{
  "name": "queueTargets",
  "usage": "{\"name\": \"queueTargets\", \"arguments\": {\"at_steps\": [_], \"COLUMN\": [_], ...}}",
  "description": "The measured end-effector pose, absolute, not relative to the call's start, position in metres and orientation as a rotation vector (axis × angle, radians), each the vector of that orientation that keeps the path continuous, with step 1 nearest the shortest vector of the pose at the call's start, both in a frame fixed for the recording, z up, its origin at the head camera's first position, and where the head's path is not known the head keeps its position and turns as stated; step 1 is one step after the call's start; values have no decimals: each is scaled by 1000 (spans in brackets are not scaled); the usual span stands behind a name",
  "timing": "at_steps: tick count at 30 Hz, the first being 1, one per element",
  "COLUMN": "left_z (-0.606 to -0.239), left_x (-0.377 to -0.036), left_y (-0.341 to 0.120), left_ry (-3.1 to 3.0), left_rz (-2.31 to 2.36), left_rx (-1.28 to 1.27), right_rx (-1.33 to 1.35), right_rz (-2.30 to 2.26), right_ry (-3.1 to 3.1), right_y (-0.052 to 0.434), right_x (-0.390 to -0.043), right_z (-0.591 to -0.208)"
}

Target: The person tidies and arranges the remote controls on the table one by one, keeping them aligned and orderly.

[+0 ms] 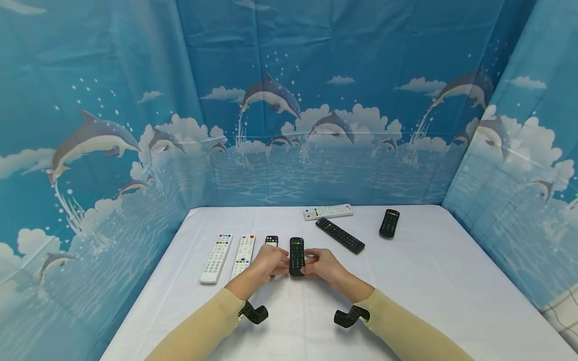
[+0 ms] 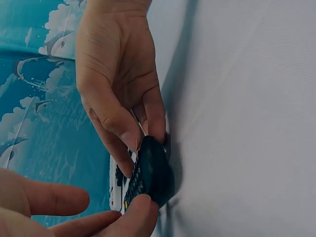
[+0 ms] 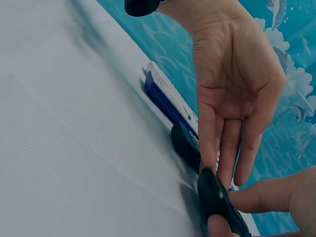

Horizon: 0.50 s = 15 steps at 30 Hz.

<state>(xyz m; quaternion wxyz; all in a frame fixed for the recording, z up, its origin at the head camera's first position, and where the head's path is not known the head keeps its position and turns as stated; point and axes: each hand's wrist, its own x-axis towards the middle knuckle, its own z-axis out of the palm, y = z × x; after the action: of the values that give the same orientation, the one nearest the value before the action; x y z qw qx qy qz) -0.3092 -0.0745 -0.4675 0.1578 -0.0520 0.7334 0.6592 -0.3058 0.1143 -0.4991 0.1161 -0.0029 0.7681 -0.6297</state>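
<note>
In the head view, a black remote control (image 1: 296,256) lies lengthwise between both hands, its buttons facing up. My left hand (image 1: 271,260) pinches its left side. On the right side and near corner, the thumb and fingers of my right hand (image 1: 326,264) grip it. The left wrist view shows the dark end of the remote (image 2: 155,170) low over the white cloth. A black-edged remote with a pale face (image 1: 272,240) is partly covered by my left hand. Seen from the right wrist, fingertips of both hands meet the black remote (image 3: 215,197).
Left of the hands lie two white remotes, an outer one (image 1: 217,258) and an inner one (image 1: 244,254). Beyond my right hand are a long black remote (image 1: 340,235), a white remote (image 1: 328,212) and a small black remote (image 1: 389,223). A dolphin-print curtain (image 1: 316,165) borders the table (image 1: 429,281).
</note>
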Motion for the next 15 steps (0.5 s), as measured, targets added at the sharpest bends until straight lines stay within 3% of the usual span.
{"name": "queueTargets", "arguments": {"at_steps": [15], "left_z": [-468], "left_x": [-306], "left_y": [-70], "left_ry": [2072], "left_rz": [1934], "left_rx": [-143], "right_rx": [-35], "right_rz": [-1742], "right_ry": [2395], "right_y": [117], "right_x": [-306], "right_z": [-505]}}
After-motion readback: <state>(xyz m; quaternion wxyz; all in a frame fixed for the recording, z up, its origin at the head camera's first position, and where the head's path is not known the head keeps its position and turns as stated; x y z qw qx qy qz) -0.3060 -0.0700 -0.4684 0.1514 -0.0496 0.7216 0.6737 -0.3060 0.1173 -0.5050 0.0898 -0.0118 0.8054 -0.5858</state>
